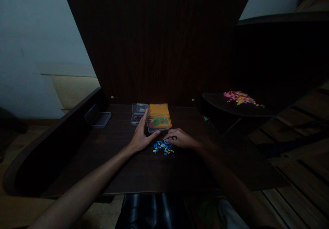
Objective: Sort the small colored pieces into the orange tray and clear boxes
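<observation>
A clear plastic box (pixel 158 122) with its lid raised stands on the dark desk, with green and reddish bits visible in it. My left hand (pixel 140 138) holds this box, fingers along its left side and thumb across its front edge. Just in front of the box lies a loose pile of small blue and pale yellow pieces (pixel 163 147). At the right edge of that pile is my right hand (pixel 180 138), its fingers curled and pinched together. Whatever is between those fingertips is too small to make out.
A smaller clear box (pixel 136 119) with dark bits stands left of the held one, beside an orange sheet (pixel 158 109). Farther left is another open clear box (pixel 101 119). Pink and yellow pieces (pixel 240 97) lie on a side shelf (pixel 216 102). A green scrap (pixel 205 118) lies below it.
</observation>
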The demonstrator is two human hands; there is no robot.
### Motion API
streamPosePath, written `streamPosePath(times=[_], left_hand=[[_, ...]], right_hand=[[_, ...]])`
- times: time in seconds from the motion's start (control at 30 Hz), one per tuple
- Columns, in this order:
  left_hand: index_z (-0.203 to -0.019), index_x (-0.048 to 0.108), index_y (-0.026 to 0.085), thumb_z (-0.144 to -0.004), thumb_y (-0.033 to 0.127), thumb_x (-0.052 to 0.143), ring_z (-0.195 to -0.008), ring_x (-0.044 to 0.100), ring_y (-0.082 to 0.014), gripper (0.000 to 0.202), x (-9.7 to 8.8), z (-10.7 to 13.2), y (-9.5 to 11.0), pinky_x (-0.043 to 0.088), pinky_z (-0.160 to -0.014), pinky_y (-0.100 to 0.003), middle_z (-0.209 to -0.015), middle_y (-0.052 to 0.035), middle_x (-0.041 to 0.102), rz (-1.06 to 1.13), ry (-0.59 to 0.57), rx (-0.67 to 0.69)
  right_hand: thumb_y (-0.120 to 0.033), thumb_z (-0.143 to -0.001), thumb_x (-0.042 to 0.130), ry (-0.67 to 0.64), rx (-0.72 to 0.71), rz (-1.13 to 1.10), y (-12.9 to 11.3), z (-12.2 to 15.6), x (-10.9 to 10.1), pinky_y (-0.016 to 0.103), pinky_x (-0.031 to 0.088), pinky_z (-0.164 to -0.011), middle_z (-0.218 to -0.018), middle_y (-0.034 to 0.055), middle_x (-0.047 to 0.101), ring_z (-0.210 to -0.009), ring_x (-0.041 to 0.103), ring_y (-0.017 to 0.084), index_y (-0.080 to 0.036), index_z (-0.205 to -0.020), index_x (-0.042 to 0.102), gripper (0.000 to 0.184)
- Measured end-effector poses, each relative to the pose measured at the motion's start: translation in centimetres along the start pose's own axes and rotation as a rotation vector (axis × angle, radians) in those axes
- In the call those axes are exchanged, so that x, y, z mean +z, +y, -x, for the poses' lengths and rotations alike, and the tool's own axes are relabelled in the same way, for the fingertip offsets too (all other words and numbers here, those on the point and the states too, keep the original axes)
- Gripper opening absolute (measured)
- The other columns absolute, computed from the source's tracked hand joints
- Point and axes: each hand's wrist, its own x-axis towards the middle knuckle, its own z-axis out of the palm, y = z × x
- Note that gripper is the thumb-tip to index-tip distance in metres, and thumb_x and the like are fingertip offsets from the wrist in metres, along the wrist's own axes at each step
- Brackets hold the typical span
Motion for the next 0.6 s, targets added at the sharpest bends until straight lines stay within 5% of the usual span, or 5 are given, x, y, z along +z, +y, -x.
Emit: streamPosePath(times=[0.23,0.6], left_hand=[[-0.156,0.009,0.027,-0.079,0.044,0.073,-0.141,0.039,-0.0317,0.102,-0.02,0.02,-0.03,0.034,-0.116,-0.054,-0.148,-0.0156,0.046,0.013,-0.004,-0.012],[-0.156,0.011,0.024,-0.079,0.043,0.073,-0.142,0.038,-0.0307,0.100,0.04,0.10,0.13,0.031,-0.117,-0.051,-0.144,-0.0156,0.050,0.028,-0.017,-0.042]], right_hand=[[-0.027,-0.092,0.058,-0.017,-0.011,-0.038,0.10,0.03,-0.02,0.025,0.047,-0.070,-0.093,0.0071,0.072,-0.073,0.061,0.014,-0.019,-0.108,0.075,0.025],[-0.021,-0.086,0.061,-0.008,0.038,-0.047,-0.15,-0.12,-0.01,0.022,0.043,-0.062,-0.081,0.0041,0.069,-0.064,0.056,0.011,-0.015,-0.093,0.075,0.017]])
